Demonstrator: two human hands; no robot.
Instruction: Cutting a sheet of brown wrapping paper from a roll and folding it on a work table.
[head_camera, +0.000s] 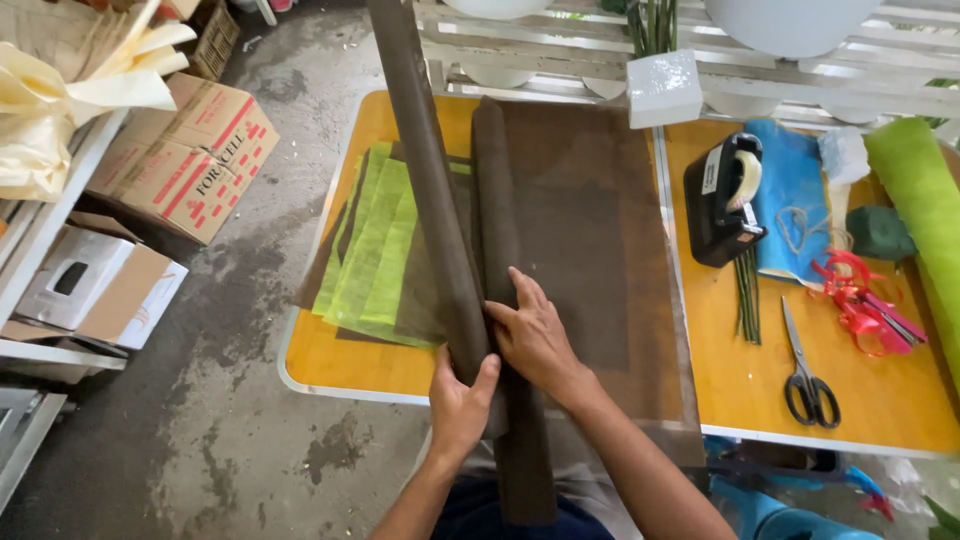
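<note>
Gripping the stiff brown roll, the left hand wraps its lower end; the right hand presses flat, fingers spread, on a second matte roll over brown mesh sheet, green sheets at nine o'clock.

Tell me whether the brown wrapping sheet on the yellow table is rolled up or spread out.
Partly both: the brown sheet lies spread flat, its left edge wound into a roll under the right hand. The left hand grips a second roll.

brown cardboard box with red print left, white-brown boxes below
</note>
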